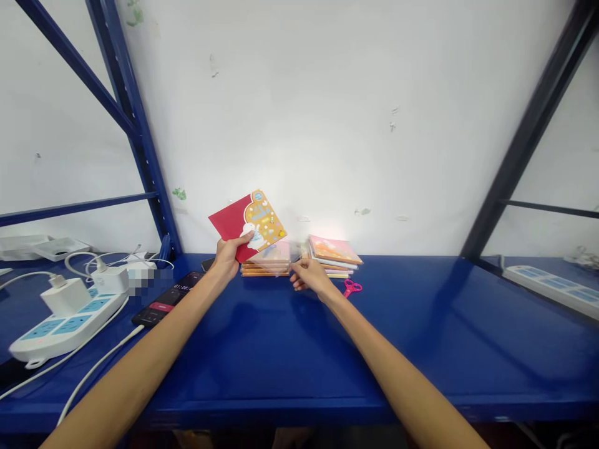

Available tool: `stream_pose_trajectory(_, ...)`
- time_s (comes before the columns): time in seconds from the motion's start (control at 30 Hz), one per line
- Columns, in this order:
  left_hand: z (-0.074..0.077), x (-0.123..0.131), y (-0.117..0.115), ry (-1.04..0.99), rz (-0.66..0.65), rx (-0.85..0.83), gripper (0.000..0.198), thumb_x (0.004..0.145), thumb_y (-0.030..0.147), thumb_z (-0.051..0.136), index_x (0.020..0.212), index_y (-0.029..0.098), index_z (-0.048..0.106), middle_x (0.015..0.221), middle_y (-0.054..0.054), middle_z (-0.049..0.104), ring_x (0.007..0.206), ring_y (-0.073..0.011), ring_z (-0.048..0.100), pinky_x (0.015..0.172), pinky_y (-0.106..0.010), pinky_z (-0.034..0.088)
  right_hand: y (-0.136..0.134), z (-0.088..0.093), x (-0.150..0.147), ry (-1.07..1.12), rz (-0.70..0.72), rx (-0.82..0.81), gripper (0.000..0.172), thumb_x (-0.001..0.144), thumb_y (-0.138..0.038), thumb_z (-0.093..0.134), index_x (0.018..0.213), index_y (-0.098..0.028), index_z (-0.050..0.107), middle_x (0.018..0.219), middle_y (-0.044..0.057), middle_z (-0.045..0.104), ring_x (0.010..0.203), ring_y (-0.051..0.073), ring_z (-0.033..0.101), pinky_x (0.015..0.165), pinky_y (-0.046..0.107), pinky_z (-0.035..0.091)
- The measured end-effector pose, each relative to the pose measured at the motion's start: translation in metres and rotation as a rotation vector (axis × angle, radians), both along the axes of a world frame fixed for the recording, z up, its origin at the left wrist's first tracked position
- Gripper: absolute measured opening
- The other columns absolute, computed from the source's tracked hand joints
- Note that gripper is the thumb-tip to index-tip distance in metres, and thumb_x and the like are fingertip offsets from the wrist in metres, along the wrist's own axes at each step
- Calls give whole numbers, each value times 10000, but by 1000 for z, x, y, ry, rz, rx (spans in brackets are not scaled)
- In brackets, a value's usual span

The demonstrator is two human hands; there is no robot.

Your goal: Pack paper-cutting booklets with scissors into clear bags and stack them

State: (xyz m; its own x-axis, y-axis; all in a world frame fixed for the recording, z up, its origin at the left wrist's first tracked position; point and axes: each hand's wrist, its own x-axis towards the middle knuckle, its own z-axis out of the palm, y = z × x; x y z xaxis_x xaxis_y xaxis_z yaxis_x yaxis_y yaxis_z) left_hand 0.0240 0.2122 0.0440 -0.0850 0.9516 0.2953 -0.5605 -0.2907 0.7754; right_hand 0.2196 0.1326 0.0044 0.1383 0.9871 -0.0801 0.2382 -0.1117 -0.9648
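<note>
My left hand (229,257) grips a red card or envelope (228,223) with an orange illustrated booklet (264,218) on it, raised above the shelf. A clear plastic sleeve (276,257) stretches from that booklet towards my right hand (311,278), whose fingers seem to pinch its edge. Behind the sleeve is a low stack of orange-edged booklets (264,269). Right of my right hand, a taller stack of booklets (334,257) has a pink cover on top. Pink scissors (352,288) lie near my right wrist.
The blue metal shelf (374,337) runs under everything, against a white wall (327,112). To the left lie a black phone (161,300), a white power strip (65,327) with plugged-in chargers, and white cables. Blue shelf uprights (135,131) stand at the left, dark ones at the right.
</note>
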Motion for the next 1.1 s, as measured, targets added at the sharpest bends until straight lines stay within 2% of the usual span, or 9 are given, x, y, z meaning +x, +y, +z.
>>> stream_pose_trajectory(0.07, 1, 3, -4, 6, -30, 1, 449, 541, 64, 902, 955, 123, 738, 955, -89, 801, 769, -216, 751, 717, -311, 649, -6, 0, 5, -38, -18, 34, 275, 1015, -403, 576, 1010, -142, 662, 780, -10, 672, 539, 83, 602, 506, 215, 523)
stream_pose_trajectory(0.17, 5, 8, -12, 13, -77, 23, 485, 526, 101, 926, 975, 125, 745, 999, -96, 799, 811, -232, 754, 744, -330, 651, -13, -1, 10, -71, 3, 17, 435, 1036, -509, 463, 906, -145, 663, 657, 3, 654, 445, 86, 569, 446, 215, 498)
stream_pose_trajectory(0.23, 7, 10, -17, 20, -92, 41, 507, 520, 120, 935, 991, 134, 748, 1025, -93, 797, 843, -236, 754, 763, -329, 647, -11, -2, 8, -73, 32, -23, 482, 1035, -550, 433, 939, -139, 665, 662, 17, 667, 454, 104, 587, 456, 240, 518)
stream_pose_trajectory(0.4, 3, 9, -17, 67, -91, 44, 551, 517, 164, 946, 1026, 132, 738, 1000, -89, 801, 836, -236, 754, 769, -337, 641, 8, -5, -14, -100, 5, 0, 308, 999, -403, 605, 1175, -153, 640, 1025, 47, 693, 780, 146, 680, 677, 314, 591)
stream_pose_trajectory(0.5, -1, 6, -14, 98, -89, 41, 585, 520, 181, 953, 1058, 134, 728, 986, -84, 802, 835, -224, 752, 783, -330, 635, 5, 0, -18, -160, -25, 114, 247, 1001, -383, 586, 1069, -158, 661, 930, 45, 706, 697, 142, 662, 644, 301, 568)
stream_pose_trajectory(0.6, -1, 6, -16, 120, -100, 38, 615, 518, 183, 955, 1086, 146, 724, 1000, -77, 802, 844, -221, 753, 787, -320, 630, -21, 10, -8, -257, -51, 277, 212, 963, -345, 574, 832, -192, 641, 743, 33, 695, 586, 157, 625, 620, 296, 509)
stream_pose_trajectory(0.8, 2, 16, -37, 162, -198, 8, 611, 515, 169, 955, 1085, 155, 737, 1080, -85, 794, 877, -235, 756, 783, -322, 634, -111, 24, 38, -366, -66, 470, 311, 932, -420, 540, 683, -233, 524, 844, 54, 715, 877, 263, 668, 728, 310, 489)
stream_pose_trajectory(0.93, -1, 27, -56, 212, -333, -41, 628, 492, 186, 966, 1077, 124, 745, 1096, -141, 786, 865, -289, 763, 771, -389, 643, -156, 20, 75, -111, 64, 405, 330, 930, -468, 573, 694, -240, 533, 1038, 83, 742, 1190, 321, 611, 885, 349, 518)
stream_pose_trajectory(1.1, -13, 38, -73, 357, -503, -79, 636, 499, 197, 969, 1089, 145, 737, 1110, -147, 783, 930, -315, 761, 845, -424, 623, -174, 7, 108, 206, 27, 273, 382, 799, -541, 707, 658, -243, 514, 1068, 121, 769, 1137, 367, 657, 939, 436, 522)
